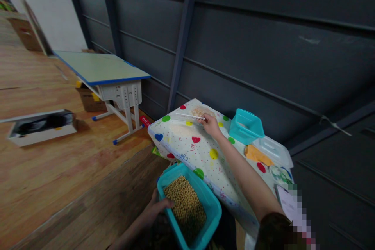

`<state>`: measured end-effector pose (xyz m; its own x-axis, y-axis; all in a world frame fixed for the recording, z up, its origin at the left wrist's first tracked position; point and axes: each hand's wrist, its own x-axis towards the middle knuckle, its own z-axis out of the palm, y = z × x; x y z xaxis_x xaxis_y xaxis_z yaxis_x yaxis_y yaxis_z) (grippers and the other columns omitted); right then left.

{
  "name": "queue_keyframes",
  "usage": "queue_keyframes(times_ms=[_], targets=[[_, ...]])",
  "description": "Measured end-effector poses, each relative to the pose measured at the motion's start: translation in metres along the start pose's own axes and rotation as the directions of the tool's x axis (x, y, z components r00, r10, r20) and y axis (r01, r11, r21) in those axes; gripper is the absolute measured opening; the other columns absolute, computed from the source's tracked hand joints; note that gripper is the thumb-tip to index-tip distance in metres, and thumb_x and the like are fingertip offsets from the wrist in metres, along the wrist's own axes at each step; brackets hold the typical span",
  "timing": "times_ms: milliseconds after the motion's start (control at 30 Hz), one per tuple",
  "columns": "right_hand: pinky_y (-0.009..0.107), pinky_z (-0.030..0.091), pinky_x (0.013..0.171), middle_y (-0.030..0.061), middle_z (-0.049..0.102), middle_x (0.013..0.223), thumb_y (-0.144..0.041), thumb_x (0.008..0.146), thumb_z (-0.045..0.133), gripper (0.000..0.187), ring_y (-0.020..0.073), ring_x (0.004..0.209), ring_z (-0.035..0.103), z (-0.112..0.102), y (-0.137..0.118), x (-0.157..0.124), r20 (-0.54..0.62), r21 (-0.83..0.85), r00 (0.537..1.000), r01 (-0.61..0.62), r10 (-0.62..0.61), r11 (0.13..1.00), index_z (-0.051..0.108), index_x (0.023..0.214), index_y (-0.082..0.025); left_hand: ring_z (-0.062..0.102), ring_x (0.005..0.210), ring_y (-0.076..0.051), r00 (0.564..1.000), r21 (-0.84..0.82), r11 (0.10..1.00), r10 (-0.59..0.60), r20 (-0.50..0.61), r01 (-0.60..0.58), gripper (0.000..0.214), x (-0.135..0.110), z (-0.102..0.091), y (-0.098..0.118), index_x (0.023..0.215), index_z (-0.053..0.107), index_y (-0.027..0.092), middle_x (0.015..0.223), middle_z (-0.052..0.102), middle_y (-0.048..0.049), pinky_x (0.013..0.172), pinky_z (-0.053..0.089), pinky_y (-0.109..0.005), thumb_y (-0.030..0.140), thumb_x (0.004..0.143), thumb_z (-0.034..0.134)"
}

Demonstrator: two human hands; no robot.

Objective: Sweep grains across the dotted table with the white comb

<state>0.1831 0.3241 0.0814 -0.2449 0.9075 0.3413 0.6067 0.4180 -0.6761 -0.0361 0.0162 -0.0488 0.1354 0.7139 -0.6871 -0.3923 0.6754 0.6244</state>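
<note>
My left hand [158,205] grips the rim of a teal plastic bin [209,203] full of tan beans [185,207], held below the table's near edge. My right hand [209,124] reaches across the table covered in a white polka-dot cloth [202,152] and pinches a thin white ruler-like strip [189,116] lying flat on the cloth. A thin pale patch of grains [202,111] lies just beyond the strip. A second, empty teal bin [245,125] sits tilted to the right of my right hand.
A clear lid [274,149] and an orange cloth [258,155] lie at the table's right, with a phone [285,199] near me. A blue-edged desk [102,70] and an open white box [41,127] stand on the wooden floor to the left. A dark wall runs behind.
</note>
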Motion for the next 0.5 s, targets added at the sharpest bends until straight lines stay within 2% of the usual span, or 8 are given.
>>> queue_keyframes(times_ms=[67, 133, 267, 400, 500], targets=[[0.029, 0.034, 0.069, -0.0059, 0.049, 0.063, -0.027, 0.083, 0.070, 0.024, 0.0182, 0.068, 0.047, 0.000, -0.002, -0.006, 0.043, -0.012, 0.999, 0.004, -0.003, 1.000, 0.051, 0.067, -0.027, 0.077, 0.068, -0.029, 1.000, 0.030, 0.999, 0.015, 0.010, -0.016, 0.099, 0.002, -0.002, -0.001, 0.157, 0.041, 0.024, 0.077, 0.074, 0.0005, 0.065, 0.063, -0.039, 0.042, 0.072, 0.088], [0.029, 0.035, 0.068, -0.0056, 0.050, 0.063, -0.028, 0.083, 0.070, 0.024, 0.0184, 0.068, 0.048, -0.007, -0.002, -0.012, 0.023, -0.021, 1.000, 0.005, -0.005, 1.000, 0.051, 0.068, -0.027, 0.076, 0.066, -0.028, 1.000, 0.056, 0.998, 0.016, 0.010, -0.016, 0.096, 0.004, -0.004, -0.001, 0.157, 0.041, 0.024, 0.075, 0.073, 0.0005, 0.064, 0.063, -0.038, 0.044, 0.074, 0.086], [0.029, 0.036, 0.067, -0.0035, 0.056, 0.066, -0.034, 0.085, 0.067, 0.020, 0.0199, 0.068, 0.053, -0.029, -0.004, -0.029, -0.173, -0.064, 0.984, -0.047, 0.035, 0.997, 0.053, 0.073, -0.027, 0.075, 0.065, -0.026, 1.000, 0.061, 0.998, 0.005, 0.012, -0.006, 0.095, 0.005, -0.007, 0.000, 0.156, 0.042, 0.026, 0.075, 0.073, 0.0009, 0.066, 0.063, -0.038, 0.048, 0.074, 0.086], [0.030, 0.036, 0.066, 0.0012, 0.064, 0.069, -0.040, 0.094, 0.063, 0.023, 0.0211, 0.065, 0.058, -0.044, -0.009, -0.074, -0.333, -0.254, 0.941, -0.146, 0.056, 0.956, 0.053, 0.079, -0.027, 0.074, 0.067, -0.025, 1.000, 0.053, 0.999, -0.003, 0.013, 0.002, 0.097, 0.005, -0.007, 0.001, 0.155, 0.040, 0.029, 0.077, 0.072, 0.0011, 0.070, 0.064, -0.039, 0.052, 0.073, 0.086], [0.030, 0.035, 0.064, 0.0065, 0.071, 0.073, -0.037, 0.102, 0.056, 0.020, 0.0229, 0.065, 0.063, -0.036, -0.013, -0.114, -0.319, -0.402, 0.945, -0.208, 0.077, 0.892, 0.061, 0.087, -0.025, 0.073, 0.066, -0.025, 1.000, 0.058, 0.998, -0.026, -0.013, 0.027, 0.101, 0.004, -0.006, 0.001, 0.156, 0.040, 0.030, 0.074, 0.068, 0.0033, 0.070, 0.062, -0.039, 0.052, 0.071, 0.088]])
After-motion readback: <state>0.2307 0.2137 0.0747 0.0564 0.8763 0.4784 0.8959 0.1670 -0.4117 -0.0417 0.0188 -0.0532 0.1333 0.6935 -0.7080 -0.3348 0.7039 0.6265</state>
